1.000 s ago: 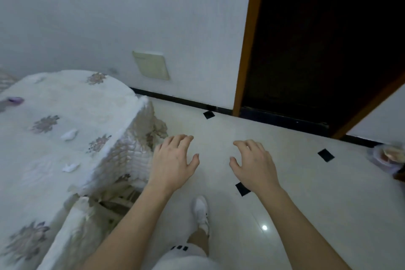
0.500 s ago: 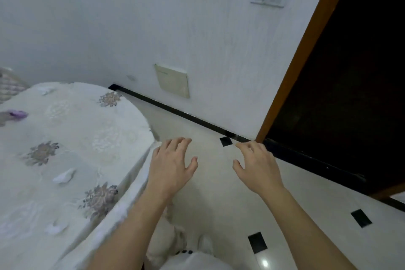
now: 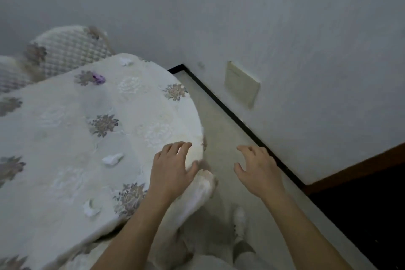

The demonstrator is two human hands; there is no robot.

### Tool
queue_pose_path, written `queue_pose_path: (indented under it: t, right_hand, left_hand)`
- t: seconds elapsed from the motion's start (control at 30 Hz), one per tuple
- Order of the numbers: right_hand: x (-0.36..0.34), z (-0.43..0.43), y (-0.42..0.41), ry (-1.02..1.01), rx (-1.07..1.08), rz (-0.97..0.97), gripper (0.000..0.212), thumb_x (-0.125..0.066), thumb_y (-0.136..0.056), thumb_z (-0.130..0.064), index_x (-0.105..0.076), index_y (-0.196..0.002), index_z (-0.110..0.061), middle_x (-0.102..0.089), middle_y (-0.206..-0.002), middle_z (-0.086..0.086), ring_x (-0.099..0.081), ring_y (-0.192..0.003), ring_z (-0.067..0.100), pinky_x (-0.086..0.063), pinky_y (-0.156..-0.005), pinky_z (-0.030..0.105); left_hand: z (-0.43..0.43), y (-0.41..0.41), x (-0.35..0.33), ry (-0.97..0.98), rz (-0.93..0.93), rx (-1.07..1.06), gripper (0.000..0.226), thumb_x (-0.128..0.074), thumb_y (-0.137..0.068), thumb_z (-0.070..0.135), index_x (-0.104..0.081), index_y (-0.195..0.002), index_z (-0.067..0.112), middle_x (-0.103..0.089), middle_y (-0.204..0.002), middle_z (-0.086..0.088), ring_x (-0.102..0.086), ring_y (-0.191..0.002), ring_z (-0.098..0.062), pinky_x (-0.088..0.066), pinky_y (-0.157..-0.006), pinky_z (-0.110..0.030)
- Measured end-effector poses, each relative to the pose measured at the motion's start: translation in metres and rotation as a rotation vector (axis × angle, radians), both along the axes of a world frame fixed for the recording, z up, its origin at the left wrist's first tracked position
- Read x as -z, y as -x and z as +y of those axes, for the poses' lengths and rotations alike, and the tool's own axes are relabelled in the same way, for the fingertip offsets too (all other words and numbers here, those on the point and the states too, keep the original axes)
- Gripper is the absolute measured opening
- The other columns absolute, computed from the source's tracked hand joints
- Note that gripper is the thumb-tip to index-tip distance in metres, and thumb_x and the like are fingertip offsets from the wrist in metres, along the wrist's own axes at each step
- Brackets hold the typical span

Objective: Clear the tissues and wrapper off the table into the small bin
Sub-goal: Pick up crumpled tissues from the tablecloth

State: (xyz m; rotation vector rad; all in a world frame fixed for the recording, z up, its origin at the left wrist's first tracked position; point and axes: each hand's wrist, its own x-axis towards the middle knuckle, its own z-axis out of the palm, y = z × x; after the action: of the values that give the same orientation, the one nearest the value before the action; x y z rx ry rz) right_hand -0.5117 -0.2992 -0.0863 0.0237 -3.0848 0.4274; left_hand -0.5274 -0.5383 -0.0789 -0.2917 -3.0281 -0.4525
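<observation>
Right now both hands are empty, fingers loose & spread: L hand point(image 3: 171, 171) over the table point(image 3: 54, 138) edge, R hand point(image 3: 258, 173) above the floor point(image 3: 219, 116). From L hand: near tissue point(image 3: 91, 208) at 8 o'clock, mid tissue point(image 3: 112, 158) at 9, purple wrapper point(image 3: 98, 78) at 11, far tissue point(image 3: 126, 62) beyond it, none touched.

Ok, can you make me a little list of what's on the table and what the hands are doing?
table: covered with a white flowery cloth
tissues: three, all white: near tissue, middle tissue, far tissue
wrapper: purple, on the far side of the table
left hand: open, empty, over the table's edge
right hand: open, empty, over the floor
bin: not in view
</observation>
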Motion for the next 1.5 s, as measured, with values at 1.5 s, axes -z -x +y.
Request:
queue_pose_path:
  t: [1.5]
  right_hand:
    - [0.121,-0.384,0.209,-0.162,-1.218,-0.311,0.063,-0.064,-0.085,-0.050,-0.040,-0.141,-0.034,-0.059,-0.111,0.000,-0.057,-0.103,0.026,-0.047,-0.079,0.039]
  left_hand:
    - [-0.236,-0.066,0.125,-0.370,-0.390,-1.221,0.040,-0.058,-0.090,0.043,-0.051,-0.127,0.029,-0.055,-0.103,0.006,-0.060,-0.091,-0.019,-0.049,-0.069,-0.034]
